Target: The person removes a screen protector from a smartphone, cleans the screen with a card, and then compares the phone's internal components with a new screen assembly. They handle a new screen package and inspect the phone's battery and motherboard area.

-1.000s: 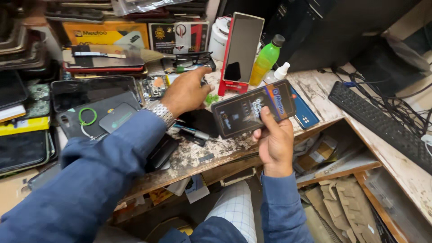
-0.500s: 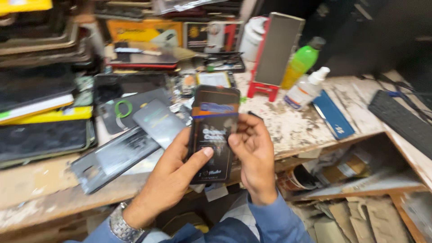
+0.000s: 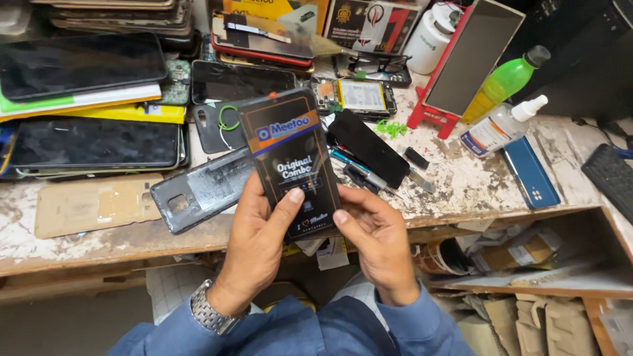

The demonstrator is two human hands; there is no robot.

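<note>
Your left hand point(image 3: 260, 247) fingers and right hand point(image 3: 376, 240) fingers grasp the black flat package point(image 3: 290, 161) from below, upright above the tabletop point(image 3: 461, 188) edge. You seem to be inspecting it; opening it likely needs one thumb working an edge.

Black flat package point(image 3: 290, 161), upright, perhaps sealed

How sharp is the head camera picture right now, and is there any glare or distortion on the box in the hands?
Head view: sharp and evenly lit, no motion blur; the flat black and orange cardboard box held by the left hand and right hand shows only faint sheen, print crisp. Soft reflections sit on the dark glass phone screens at left. Wide-lens bending curves the worn white-painted wooden bench edge.
</note>
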